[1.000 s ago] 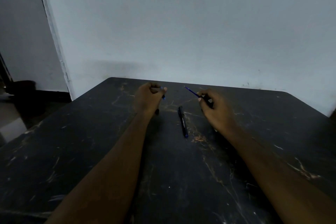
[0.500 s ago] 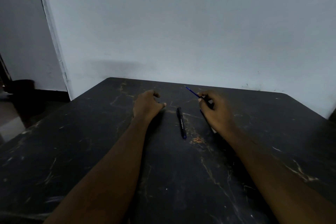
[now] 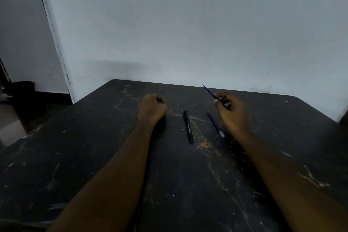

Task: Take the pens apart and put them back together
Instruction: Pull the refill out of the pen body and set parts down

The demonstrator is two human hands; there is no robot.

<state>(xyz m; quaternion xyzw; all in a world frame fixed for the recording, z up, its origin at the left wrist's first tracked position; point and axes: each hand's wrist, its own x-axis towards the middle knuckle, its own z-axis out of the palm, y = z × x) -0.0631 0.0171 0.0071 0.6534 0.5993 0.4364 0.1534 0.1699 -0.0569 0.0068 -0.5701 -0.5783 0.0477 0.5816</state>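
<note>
Left hand: curled in a fist on the table; contents unseen.
Right hand: pinched a thin blue refill.
Between the hands: a black pen; a blue tube just beside the right hand.

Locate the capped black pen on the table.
The capped black pen lies mid-table between both hands, just left of the thin blue refill, on the scratched black table.

Both bare forearms reach forward. The left hand is curled into a loose fist, knuckles up; the right hand is raised, its fingertips pinched together in a grip.
</note>
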